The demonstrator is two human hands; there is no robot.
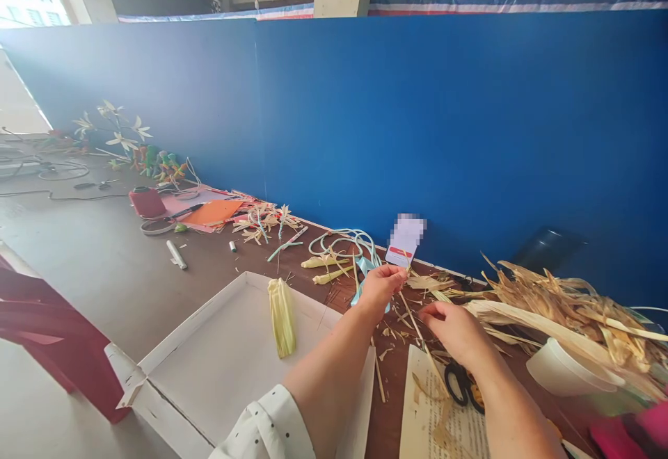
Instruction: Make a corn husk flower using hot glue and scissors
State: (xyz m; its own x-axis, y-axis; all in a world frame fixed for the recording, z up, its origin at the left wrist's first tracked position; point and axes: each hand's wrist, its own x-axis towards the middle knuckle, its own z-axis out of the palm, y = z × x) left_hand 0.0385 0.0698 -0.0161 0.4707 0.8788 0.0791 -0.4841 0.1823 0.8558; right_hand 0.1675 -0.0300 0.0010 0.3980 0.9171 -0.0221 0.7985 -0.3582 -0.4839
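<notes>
My left hand (383, 286) is closed in a pinch on the top end of a thin dry husk strip (410, 313). The strip slants down to the right over the printed page (417, 403). Just right of it, my right hand (453, 330) has its fingers curled and pressed together; whether anything is between the fingertips is too small to tell. Below the right hand lie black-handled scissors (457, 384), partly hidden by my forearm. A pale green corn husk (282, 318) rests in the white shallow box (203, 327), left of my left forearm.
A phone (404, 240) leans against the blue partition (443, 118). Dried corn husks (563, 299) pile up at right above a white bowl (568, 368). Left of my hands are coiled light-blue cord (339, 236), small husk flowers (282, 214) and orange paper (213, 213).
</notes>
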